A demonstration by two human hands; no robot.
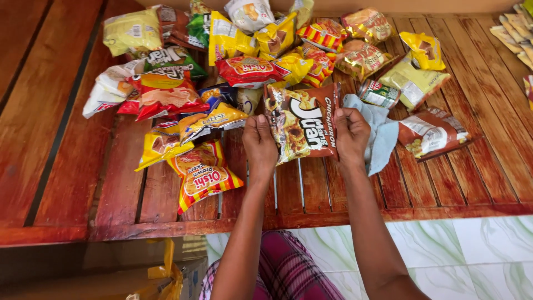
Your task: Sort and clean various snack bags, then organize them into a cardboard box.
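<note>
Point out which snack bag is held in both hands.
The brown snack bag, gripped on its side edges by the left hand and right hand. Every other bag lies untouched on the wooden table.

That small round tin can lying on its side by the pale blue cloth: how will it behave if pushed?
The small tin can lies on its side, so it would probably roll across the slatted wooden table. It looks rigid and likely heavy for its size. The pale blue cloth beside it might stop it.
</note>
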